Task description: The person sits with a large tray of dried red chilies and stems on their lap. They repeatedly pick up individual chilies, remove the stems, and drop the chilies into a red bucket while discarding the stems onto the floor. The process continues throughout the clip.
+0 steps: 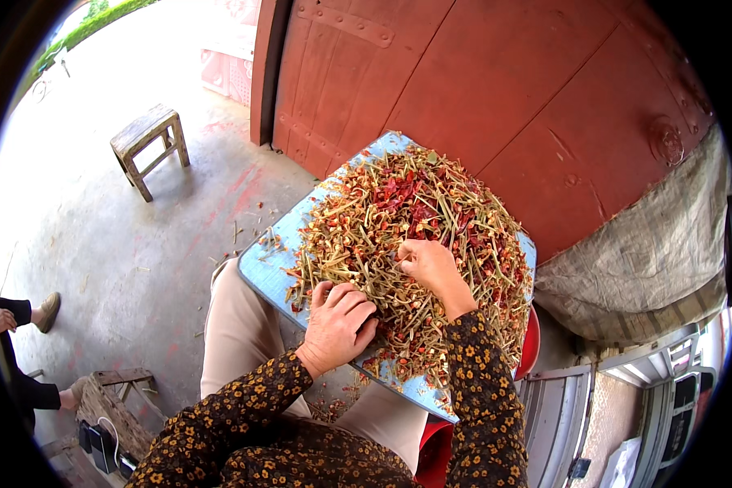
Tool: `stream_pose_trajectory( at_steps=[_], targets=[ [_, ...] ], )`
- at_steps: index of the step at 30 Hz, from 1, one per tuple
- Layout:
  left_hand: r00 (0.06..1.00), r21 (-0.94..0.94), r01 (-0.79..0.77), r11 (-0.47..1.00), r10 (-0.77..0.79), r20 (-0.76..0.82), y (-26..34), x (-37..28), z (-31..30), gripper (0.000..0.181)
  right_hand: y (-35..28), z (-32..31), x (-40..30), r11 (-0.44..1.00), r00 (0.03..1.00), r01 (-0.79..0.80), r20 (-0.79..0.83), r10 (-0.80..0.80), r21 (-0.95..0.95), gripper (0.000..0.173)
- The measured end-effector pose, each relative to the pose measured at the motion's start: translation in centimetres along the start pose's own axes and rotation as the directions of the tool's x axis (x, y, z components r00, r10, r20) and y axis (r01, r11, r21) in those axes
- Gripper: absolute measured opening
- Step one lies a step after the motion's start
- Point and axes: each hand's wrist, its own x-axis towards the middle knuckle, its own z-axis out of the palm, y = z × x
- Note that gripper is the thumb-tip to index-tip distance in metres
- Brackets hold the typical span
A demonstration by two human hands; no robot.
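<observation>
A large heap of dried chilli stems and chilli pieces (pixel 366 226) covers most of a light-blue board (pixel 274 262) that rests over my knees. Deep red chilli skins (pixel 421 213) show near the heap's upper middle. My left hand (pixel 340 326) lies palm down at the near left side of the heap, its fingers bent and apart over the stems. Reaching into the middle of the heap is my right hand (pixel 434 271), with its fingers curled. Whether anything is pinched between those fingertips is hidden.
A red wooden door (pixel 494 79) stands just beyond the board. A wooden stool (pixel 149 140) is on the concrete floor at left. Another person's foot (pixel 50 312) is at far left, near a wooden bench (pixel 107 415) bearing dark devices. A grey cloth (pixel 646 262) hangs at right.
</observation>
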Motion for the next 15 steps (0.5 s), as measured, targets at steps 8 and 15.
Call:
stream_pose_trajectory(
  at_steps=[8, 15],
  targets=[
    [1.0, 0.007, -0.001, 1.0, 0.001, -0.018, 0.0, 0.0, 0.1, 0.023, 0.9, -1.5, -1.0, 0.504, 0.996, -0.085, 0.054, 0.076, 0.86, 0.011],
    [1.0, -0.009, 0.003, 1.0, -0.003, -0.01, 0.0, 0.0, 0.1, 0.021, 2.0, -1.7, -3.2, -0.389, 0.995, -0.076, 0.041, -0.096, 0.918, 0.005]
  ],
)
